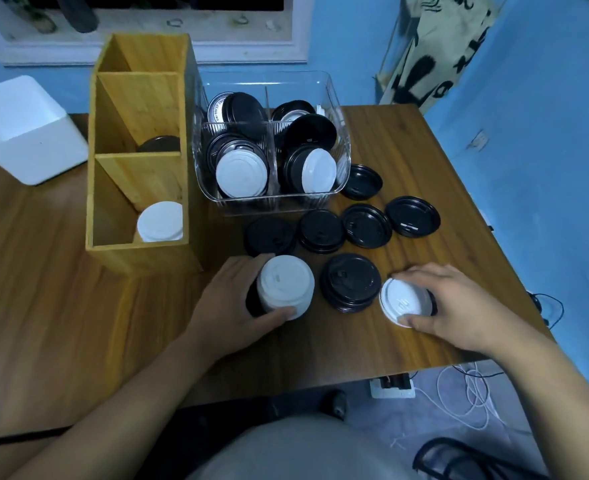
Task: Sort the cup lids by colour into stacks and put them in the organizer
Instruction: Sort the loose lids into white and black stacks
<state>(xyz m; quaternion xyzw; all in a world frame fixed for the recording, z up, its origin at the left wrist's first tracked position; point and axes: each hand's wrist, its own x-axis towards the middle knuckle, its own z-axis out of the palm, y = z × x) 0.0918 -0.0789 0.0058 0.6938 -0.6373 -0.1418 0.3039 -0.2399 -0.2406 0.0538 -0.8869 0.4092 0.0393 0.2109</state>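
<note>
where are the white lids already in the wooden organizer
Head view, left of centre: the white lids sit in the nearest compartment of the wooden organizer, beside the clear bin of mixed lids.

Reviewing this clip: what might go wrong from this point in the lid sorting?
The left hand grips a stack that is white on top but dark at its base, so mixed colours might reach the wooden organizer. The right hand holds a white lid close beside the black pile; a bump could topple it.

Tilted white-topped plastic lid stack (285,286) in my left hand (227,306); white plastic lid (401,302) in my right hand (459,306); black plastic lid pile (350,282) flat between.
</note>
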